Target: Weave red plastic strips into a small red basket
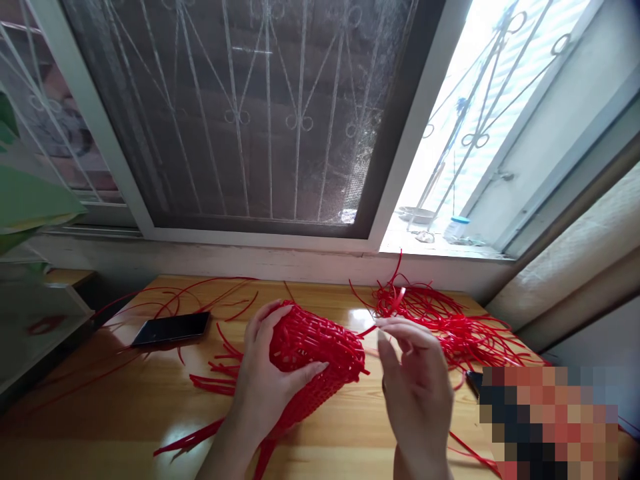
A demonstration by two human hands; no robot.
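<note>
A red woven basket-like piece (320, 347) made of plastic strips lies on its side above the wooden table, with loose strip ends sticking out at its left and bottom. My left hand (273, 373) is wrapped round its left part, thumb across the front. Just right of the piece, my right hand (413, 380) pinches a thin red strip (367, 331) between thumb and fingertips; the strip runs to the woven piece's right end.
A tangled pile of red strips (450, 327) covers the table's back right. A black phone (173, 329) lies at the left on the wooden table (340, 453), among scattered strips. Behind stand a barred window and a sill with a blue-lidded jar (457, 229). A pixelated patch hides the lower right.
</note>
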